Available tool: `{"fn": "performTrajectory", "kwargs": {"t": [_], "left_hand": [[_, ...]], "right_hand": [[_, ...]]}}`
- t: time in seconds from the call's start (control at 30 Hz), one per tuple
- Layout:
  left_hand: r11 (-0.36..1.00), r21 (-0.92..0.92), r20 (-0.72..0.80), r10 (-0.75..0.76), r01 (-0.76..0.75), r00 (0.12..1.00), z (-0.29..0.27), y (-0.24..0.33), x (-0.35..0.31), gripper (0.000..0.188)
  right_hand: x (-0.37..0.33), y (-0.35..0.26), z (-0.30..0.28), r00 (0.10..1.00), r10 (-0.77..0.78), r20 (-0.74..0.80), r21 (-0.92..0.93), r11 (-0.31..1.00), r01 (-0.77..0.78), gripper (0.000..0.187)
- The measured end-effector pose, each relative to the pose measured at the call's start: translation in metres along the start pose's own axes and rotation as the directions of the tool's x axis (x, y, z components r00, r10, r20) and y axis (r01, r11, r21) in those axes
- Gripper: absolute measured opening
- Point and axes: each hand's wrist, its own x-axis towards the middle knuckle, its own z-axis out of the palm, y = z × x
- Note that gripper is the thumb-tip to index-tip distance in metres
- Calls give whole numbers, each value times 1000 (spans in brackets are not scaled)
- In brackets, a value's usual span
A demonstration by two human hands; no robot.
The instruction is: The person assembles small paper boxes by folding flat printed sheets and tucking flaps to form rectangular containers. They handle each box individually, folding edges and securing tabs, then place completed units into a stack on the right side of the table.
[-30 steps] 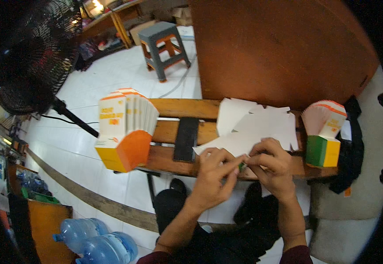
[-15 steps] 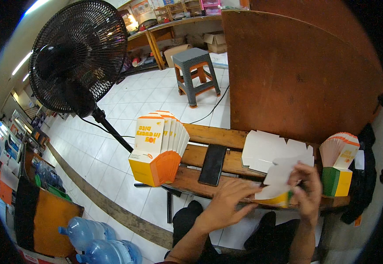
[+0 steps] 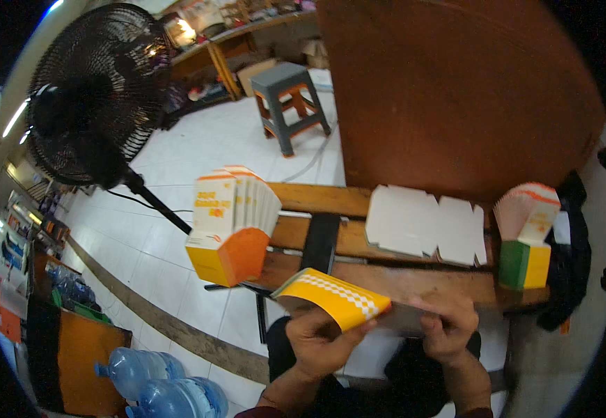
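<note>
Above my lap, just off the front edge of the wooden bench [image 3: 296, 272], my left hand [image 3: 320, 345] grips a yellow cardboard carton [image 3: 334, 296] from below. The carton bows into a curved sleeve with a white checkered band on its outer face. My right hand [image 3: 449, 324] is closed at the carton's right end, where motion blurs the board and hides part of the fingers. Flat white carton blanks [image 3: 425, 223] lie stacked on the bench beyond. Nested orange-and-yellow cartons [image 3: 230, 230] fan out at the left, and green-and-yellow cartons [image 3: 525, 258] stand at the right.
A black phone [image 3: 321, 240] lies on the bench, partly behind the held carton. Left of the bench stands a black fan [image 3: 101, 90]. Behind are a grey stool [image 3: 289, 104] and a brown wooden panel [image 3: 456, 104]. Large blue water bottles [image 3: 177, 400] lie at lower left.
The carton has turned from its white inner side to its yellow printed side and moved left and nearer me. My left hand now grips it from below. The whole view has shifted slightly.
</note>
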Motion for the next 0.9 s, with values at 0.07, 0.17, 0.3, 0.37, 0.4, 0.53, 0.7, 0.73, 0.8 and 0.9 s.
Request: {"fn": "performTrajectory", "kwargs": {"t": [0.07,0.17,0.3,0.37,0.4,0.53,0.7,0.73,0.8,0.9], "left_hand": [[929,348,32,124,-127,992,-1,-14,9,17],[906,418,81,37,-68,996,2,-43,25,9],[897,428,161,45,-111,986,2,-66,30,11],[894,436,174,29,-104,984,2,-73,27,12],[876,470,185,28,-113,982,1,-76,26,13],[819,530,268,82,-218,960,-4,-80,29,15],[854,507,179,25,-114,983,-1,-80,29,19],[865,493,156,17,-93,988,-1,-80,29,21],[866,492,139,21,-88,990,0,-79,29,20],[850,511,165,49,-128,985,-2,-80,29,19]], "right_hand": [[0,5,-2,985,172,-31,-97,980,-174,18],[3,25,3,888,448,-102,141,890,-433,14],[2,46,-8,878,473,-71,107,879,-464,13],[2,50,-16,907,421,-7,16,907,-421,12],[2,51,-19,894,448,-3,-16,894,-448,12],[8,49,-22,852,524,-4,-23,852,-523,12],[14,51,-22,890,451,70,-76,892,-446,11],[13,52,-22,909,392,139,-119,918,-378,10],[11,54,-21,907,391,155,-148,917,-370,8],[9,57,-20,815,575,-68,-97,810,-579,9]]}}
